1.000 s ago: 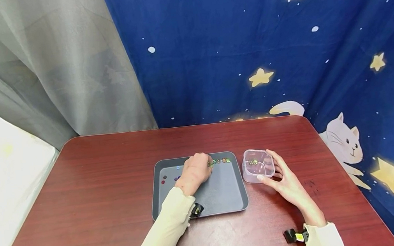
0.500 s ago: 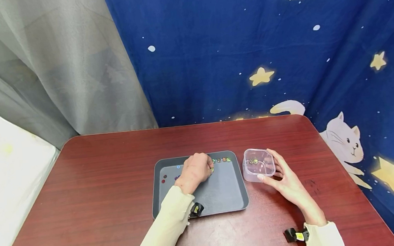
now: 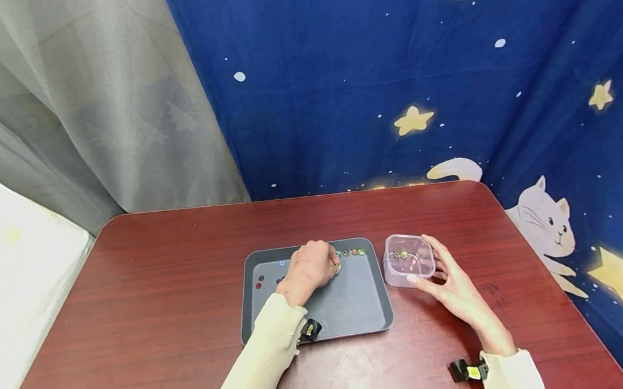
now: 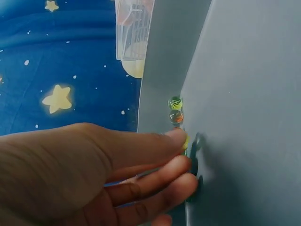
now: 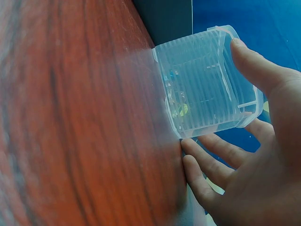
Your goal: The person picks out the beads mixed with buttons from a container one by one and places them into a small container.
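Observation:
My left hand (image 3: 312, 265) is over the grey tray (image 3: 349, 308), pinching a yellow-green glass marble (image 4: 186, 141) between thumb and fingertips. Just beyond those fingertips, several marbles (image 3: 354, 252) line the tray's back wall; two of them (image 4: 176, 109) show clearly in the left wrist view. With thumb and fingers around its side, my right hand (image 3: 456, 290) holds a clear plastic box (image 5: 204, 87) standing on the table to the right of the tray. A few marbles (image 3: 401, 254) lie at the bottom of the box.
Dark red and purple marbles (image 3: 260, 282) and a small blue ring-like piece (image 3: 282, 263) lie in the tray's left part, partly hidden by my left hand. The reddish-brown table (image 3: 176, 305) ends at a blue star-printed curtain (image 3: 336, 93) and a grey curtain (image 3: 104, 114).
My left fingertips have drawn the marble slightly away from the back row, toward the front and right. My right hand and the box have stayed in place.

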Motion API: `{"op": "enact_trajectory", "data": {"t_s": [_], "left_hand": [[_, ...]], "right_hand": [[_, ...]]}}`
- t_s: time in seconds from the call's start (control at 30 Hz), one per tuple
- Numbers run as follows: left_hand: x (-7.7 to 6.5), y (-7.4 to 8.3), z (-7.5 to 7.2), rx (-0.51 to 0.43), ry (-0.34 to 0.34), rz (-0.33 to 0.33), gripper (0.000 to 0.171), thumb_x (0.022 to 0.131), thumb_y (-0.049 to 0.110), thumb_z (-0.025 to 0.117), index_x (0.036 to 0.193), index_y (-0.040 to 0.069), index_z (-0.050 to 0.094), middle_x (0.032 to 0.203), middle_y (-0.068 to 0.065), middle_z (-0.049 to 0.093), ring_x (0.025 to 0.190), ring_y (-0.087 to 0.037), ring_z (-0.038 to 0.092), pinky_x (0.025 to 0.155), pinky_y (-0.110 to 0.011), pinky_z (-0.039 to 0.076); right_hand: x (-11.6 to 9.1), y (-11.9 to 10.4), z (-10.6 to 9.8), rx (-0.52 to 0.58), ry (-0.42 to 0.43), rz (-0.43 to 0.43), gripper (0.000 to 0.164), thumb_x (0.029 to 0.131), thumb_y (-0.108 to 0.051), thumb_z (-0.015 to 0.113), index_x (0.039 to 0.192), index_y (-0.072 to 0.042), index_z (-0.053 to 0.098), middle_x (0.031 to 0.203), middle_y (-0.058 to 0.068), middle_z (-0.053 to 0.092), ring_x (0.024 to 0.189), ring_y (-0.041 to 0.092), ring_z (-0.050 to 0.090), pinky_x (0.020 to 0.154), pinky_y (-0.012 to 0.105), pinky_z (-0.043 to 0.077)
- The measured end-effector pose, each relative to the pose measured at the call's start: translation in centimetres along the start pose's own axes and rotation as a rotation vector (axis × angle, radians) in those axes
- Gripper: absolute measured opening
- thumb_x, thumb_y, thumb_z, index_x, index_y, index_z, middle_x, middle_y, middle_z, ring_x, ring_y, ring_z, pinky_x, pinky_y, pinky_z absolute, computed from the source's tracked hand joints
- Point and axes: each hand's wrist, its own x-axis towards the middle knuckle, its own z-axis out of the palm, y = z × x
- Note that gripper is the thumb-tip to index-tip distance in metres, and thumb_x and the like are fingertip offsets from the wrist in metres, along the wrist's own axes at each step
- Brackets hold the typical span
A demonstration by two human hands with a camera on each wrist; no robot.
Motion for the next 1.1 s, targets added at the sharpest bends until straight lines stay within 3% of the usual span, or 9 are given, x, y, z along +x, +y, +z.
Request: {"op": "enact_trajectory", "data": {"t_s": [0.33,0.5,0.83,1.1], "left_hand": [[0.3,0.1,-0.2,-0.056,0.045,0.016,0.005,0.086,0.02,0.082,0.084,0.022,0.077,0.075,0.011,0.072,0.07,-0.009,0.064,0.066,-0.03,0.053],[0.3,0.3,-0.4,-0.098,0.071,0.017,0.007,0.089,0.025,0.082,0.086,0.025,0.076,0.083,0.009,0.073,0.075,-0.01,0.064,0.069,-0.029,0.052],[0.6,0.9,-0.5,-0.171,0.171,0.129,0.008,0.09,0.029,0.082,0.094,0.023,0.078,0.091,0.006,0.068,0.082,-0.008,0.063,0.069,-0.025,0.047],[0.7,1.5,-0.4,-0.212,0.166,0.147,0.01,0.091,0.03,0.082,0.097,0.024,0.078,0.097,0.008,0.068,0.092,-0.015,0.068,0.074,-0.028,0.05]], "right_hand": [[0.0,0.1,0.0,0.005,0.001,-0.006,0.09,0.093,-0.027,0.08,0.165,-0.03,0.025,0.151,0.014,0.05,0.127,0.031,0.059,0.094,0.01,0.047],[0.0,0.1,0.0,0.007,0.0,-0.006,0.09,0.093,-0.027,0.08,0.165,-0.026,0.025,0.151,0.015,0.05,0.127,0.031,0.059,0.095,0.011,0.047],[0.0,0.0,0.0,0.012,0.0,-0.004,0.09,0.093,-0.026,0.08,0.165,-0.024,0.025,0.151,0.015,0.051,0.126,0.032,0.059,0.095,0.012,0.047],[0.0,0.1,0.0,0.014,0.001,-0.001,0.09,0.093,-0.026,0.08,0.165,-0.023,0.026,0.151,0.015,0.051,0.127,0.032,0.059,0.095,0.012,0.048]]}}
